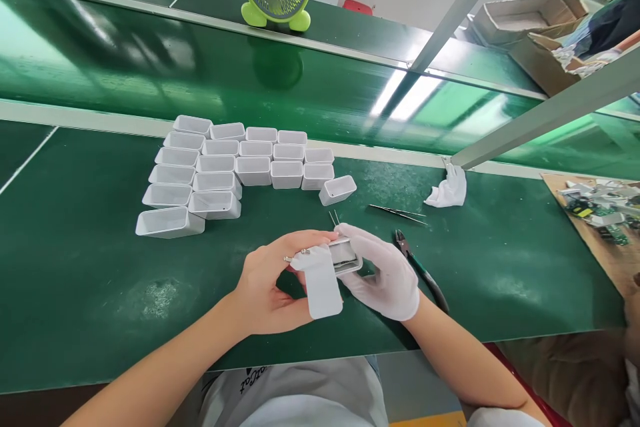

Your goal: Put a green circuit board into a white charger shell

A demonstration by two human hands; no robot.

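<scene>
Your bare left hand [270,283] grips the white cover [323,287], its long axis running six to twelve o'clock. Your gloved right hand [385,273] pinches the open shell [345,255] at its twelve o'clock end, touching. Finished housings [220,170] lie at eleven o'clock, well apart; cutters [420,270] at three.

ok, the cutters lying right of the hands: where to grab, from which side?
Probably the dark handles of the cutters, from above on the near right. They lie flat on the green bench, jaws pointing away toward the tweezers. The gloved right hand crowds the jaw end.
</scene>
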